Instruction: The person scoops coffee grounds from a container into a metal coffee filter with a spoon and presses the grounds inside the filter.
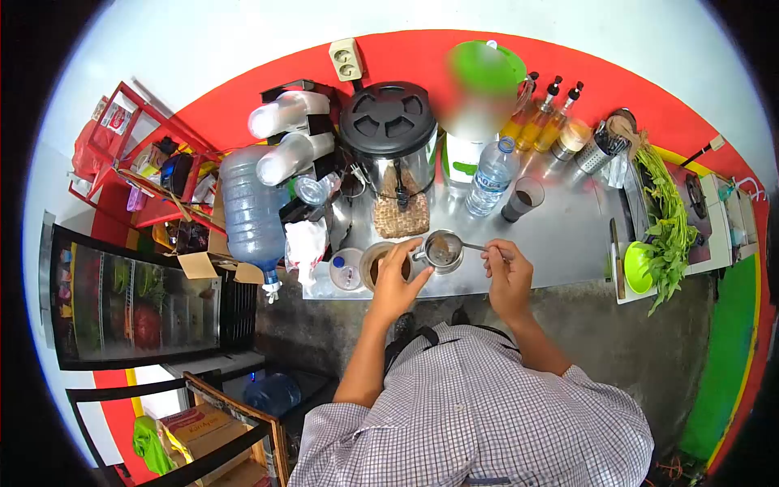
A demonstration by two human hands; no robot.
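Observation:
Near the counter's front edge, a small metal cup (443, 263) has a little brownish matter visible inside. My left hand (395, 286) is closed at the cup's left side, thumb and fingers about its handle. With thumb and fingers pinched together, my right hand (509, 280) grips the thin handle of a spoon (474, 246), whose other end lies inside the cup. Partly behind my left hand stands a round jar (370, 261) with brown contents. A clear round lid or tub (346, 268) rests just left of it.
Behind the cup stand a steel urn with a black lid (388, 118), a water bottle (492, 177) and a glass of dark liquid (523, 200). A large water jug (251, 207) is on the left. Leafy greens (669, 219), a knife (618, 268) and a green bowl (639, 268) are on the right.

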